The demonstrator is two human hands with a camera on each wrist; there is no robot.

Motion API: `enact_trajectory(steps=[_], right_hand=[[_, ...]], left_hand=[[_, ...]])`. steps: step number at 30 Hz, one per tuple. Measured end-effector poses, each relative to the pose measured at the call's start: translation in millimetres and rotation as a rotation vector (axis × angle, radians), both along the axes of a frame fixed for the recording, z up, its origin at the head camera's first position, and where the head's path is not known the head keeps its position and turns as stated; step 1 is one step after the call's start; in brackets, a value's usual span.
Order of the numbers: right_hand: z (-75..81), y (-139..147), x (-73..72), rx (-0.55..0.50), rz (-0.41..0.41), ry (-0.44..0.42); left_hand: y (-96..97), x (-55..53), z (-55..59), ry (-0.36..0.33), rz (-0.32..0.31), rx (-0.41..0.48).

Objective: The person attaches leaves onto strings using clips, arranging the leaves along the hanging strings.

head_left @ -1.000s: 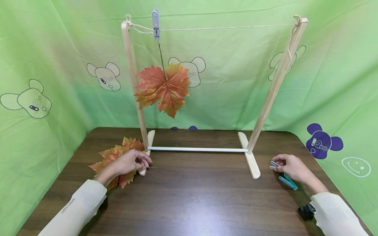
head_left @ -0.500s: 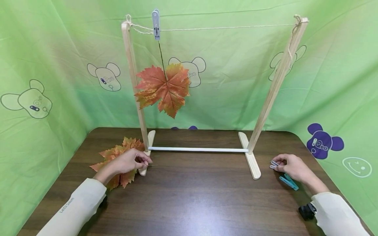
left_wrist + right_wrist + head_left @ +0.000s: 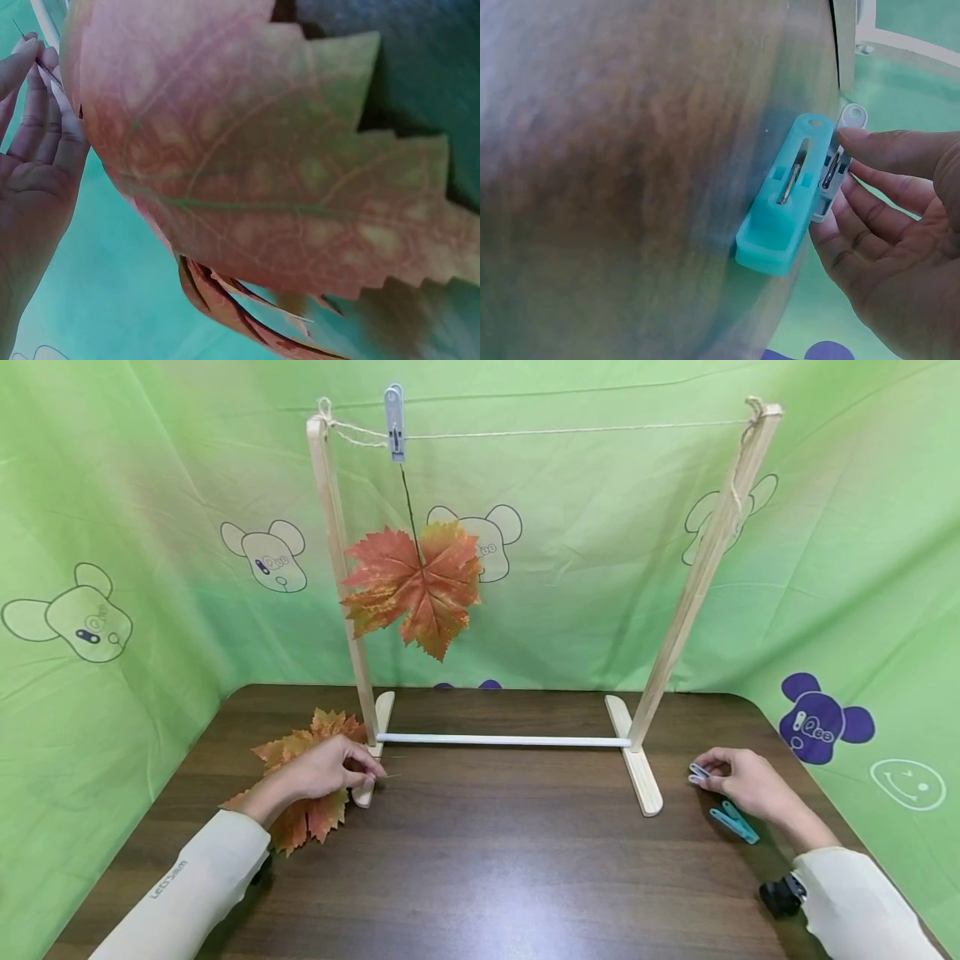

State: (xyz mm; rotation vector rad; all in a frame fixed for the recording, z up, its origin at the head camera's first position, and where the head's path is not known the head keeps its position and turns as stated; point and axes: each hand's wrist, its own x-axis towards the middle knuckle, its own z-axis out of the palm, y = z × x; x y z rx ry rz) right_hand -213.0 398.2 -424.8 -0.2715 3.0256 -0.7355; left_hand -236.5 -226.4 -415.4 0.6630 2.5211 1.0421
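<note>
My left hand (image 3: 330, 770) pinches the thin stem of an orange-red maple leaf (image 3: 309, 818) at the table's left side; the wrist and sleeve hide part of it. In the left wrist view the stem shows between thumb and fingers, and the leaf (image 3: 247, 165) fills most of the picture. Another leaf (image 3: 330, 727) lies close behind that hand. At the right, my right hand (image 3: 746, 781) holds a pale grey clothespin (image 3: 698, 773) between thumb and fingers. Beside it on the table lies a teal clothespin (image 3: 786, 199), which overlaps the grey one in the right wrist view.
A wooden frame stands across the table (image 3: 480, 868), with a left post (image 3: 337, 543), a right post (image 3: 697, 585) and a white bottom rod (image 3: 502, 740). From its string (image 3: 570, 431), a grey-blue clothespin (image 3: 395, 422) holds a hanging maple leaf (image 3: 420, 585). Green printed cloth (image 3: 570, 568) surrounds the table.
The leaf pinched by my left hand has shifted slightly toward the near left, its stem drawing in. My right hand has risen a little with the grey clothespin.
</note>
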Motion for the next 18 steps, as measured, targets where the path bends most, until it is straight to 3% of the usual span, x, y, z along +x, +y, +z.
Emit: enact_trajectory(steps=[8,18], right_hand=[[4.4,-1.0,-1.3,-0.005,0.012,0.023],[12.3,-6.3,-1.1,-0.012,0.008,0.048]], left_hand=[[-0.1,0.7,9.1,-0.003,-0.010,-0.028],[4.6,0.8,22.2,0.085,-0.072,-0.044]])
